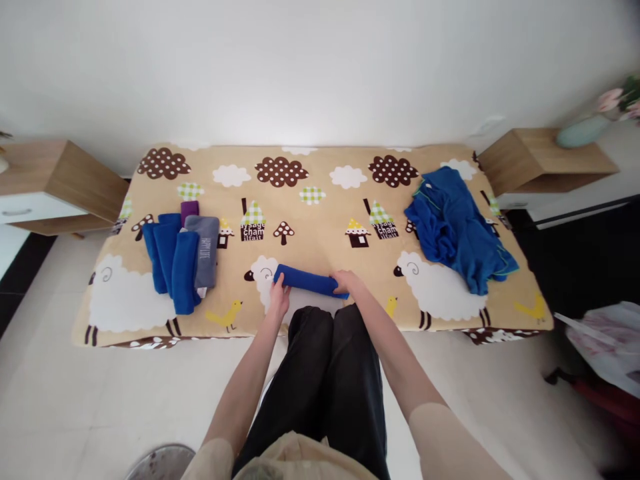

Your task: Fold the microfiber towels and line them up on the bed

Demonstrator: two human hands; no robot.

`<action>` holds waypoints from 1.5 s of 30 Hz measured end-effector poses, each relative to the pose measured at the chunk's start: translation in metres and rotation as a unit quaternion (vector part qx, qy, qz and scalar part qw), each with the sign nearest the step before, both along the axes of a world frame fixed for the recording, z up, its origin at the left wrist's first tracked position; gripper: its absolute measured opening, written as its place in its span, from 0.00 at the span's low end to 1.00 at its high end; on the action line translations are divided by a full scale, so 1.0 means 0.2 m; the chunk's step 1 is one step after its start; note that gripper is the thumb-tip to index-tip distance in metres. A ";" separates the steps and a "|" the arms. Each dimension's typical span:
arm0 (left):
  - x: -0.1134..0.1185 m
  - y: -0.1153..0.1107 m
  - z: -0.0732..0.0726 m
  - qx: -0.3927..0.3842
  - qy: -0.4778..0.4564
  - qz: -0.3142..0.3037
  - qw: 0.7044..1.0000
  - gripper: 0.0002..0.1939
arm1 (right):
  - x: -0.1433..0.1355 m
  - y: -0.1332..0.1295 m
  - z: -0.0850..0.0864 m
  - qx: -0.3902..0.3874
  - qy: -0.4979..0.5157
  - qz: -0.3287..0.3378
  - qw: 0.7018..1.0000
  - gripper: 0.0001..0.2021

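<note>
A blue towel (309, 281), rolled into a long tube, lies across the front middle of the bed, just beyond my knees. My left hand (280, 297) grips its left end, the thumb on the near side. Around the right end my right hand (346, 283) is closed, with a bit of cloth showing past the fingers. To the left lie several rolled blue towels (184, 272) side by side. Beside them are a grey rolled towel (205, 252) with lettering and a purple roll (189, 209). Crumpled blue towels (457, 223) with green edging are heaped on the right.
The bed (305, 243) has a beige cover printed with sheep, clouds and houses, and backs onto a white wall. Wooden nightstands (543, 160) flank it; the right one bears a vase (583, 131) of flowers. A round stool (160, 463) stands at lower left.
</note>
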State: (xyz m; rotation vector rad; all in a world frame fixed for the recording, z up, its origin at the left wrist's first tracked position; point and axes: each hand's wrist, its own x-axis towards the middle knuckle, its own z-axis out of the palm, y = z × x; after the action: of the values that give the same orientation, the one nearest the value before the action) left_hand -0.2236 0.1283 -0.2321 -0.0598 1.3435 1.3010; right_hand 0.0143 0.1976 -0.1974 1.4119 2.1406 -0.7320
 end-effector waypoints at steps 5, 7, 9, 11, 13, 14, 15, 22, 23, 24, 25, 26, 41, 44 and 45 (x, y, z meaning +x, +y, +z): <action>-0.03 0.01 0.10 0.057 0.000 -0.014 0.998 0.14 | 0.00 -0.03 0.02 -0.042 0.032 -0.043 0.998 0.27; -0.06 0.00 0.16 0.081 0.002 -0.021 0.996 0.15 | -0.01 -0.04 0.06 -0.069 0.049 -0.068 0.994 0.23; -0.10 -0.01 0.22 0.110 0.010 -0.037 0.993 0.17 | -0.03 -0.06 0.10 -0.071 0.051 -0.064 0.994 0.18; -0.15 -0.02 0.29 0.149 0.026 -0.055 0.987 0.20 | -0.07 -0.08 0.15 -0.030 0.051 -0.035 0.998 0.15; -0.21 -0.03 0.36 0.180 0.040 -0.062 0.981 0.23 | -0.14 -0.10 0.19 0.023 0.059 0.003 0.998 0.16; -0.23 -0.03 0.40 0.190 0.048 -0.058 0.979 0.23 | -0.18 -0.11 0.20 0.041 0.066 0.017 0.997 0.16; -0.26 -0.04 0.44 0.197 0.060 -0.052 0.977 0.23 | -0.24 -0.13 0.21 0.053 0.075 0.025 0.995 0.16; -0.53 -0.11 0.80 0.269 0.240 -0.075 0.930 0.26 | -0.81 -0.35 0.17 0.118 0.233 -0.046 0.964 0.13; -0.59 -0.14 0.85 0.280 0.270 -0.093 0.916 0.26 | -0.90 -0.39 0.16 0.132 0.248 -0.053 0.958 0.11; -0.64 -0.16 0.88 0.287 0.299 -0.112 0.903 0.26 | -0.99 -0.42 0.14 0.143 0.260 -0.055 0.953 0.10; -0.70 -0.19 0.91 0.290 0.326 -0.130 0.890 0.27 | -1.08 -0.46 0.13 0.149 0.271 -0.058 0.949 0.10; -0.76 -0.22 0.93 0.289 0.351 -0.144 0.879 0.27 | -1.16 -0.50 0.10 0.150 0.282 -0.064 0.945 0.10; -1.19 -0.50 0.76 0.207 0.477 -0.098 0.849 0.23 | -1.63 -0.70 -0.16 0.067 0.373 -0.172 0.909 0.19; -1.18 -0.45 0.76 0.219 0.475 -0.119 0.844 0.22 | -1.65 -0.67 -0.17 0.061 0.361 -0.203 0.908 0.20; -1.18 -0.43 0.76 0.220 0.478 -0.118 0.842 0.22 | -1.66 -0.67 -0.17 0.059 0.359 -0.206 0.908 0.20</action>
State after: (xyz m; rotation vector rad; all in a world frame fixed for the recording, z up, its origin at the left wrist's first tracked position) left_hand -0.4593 0.0418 -0.0809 1.1829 1.7290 1.4384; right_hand -0.3177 0.0637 -0.2307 1.9046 2.4510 -1.4982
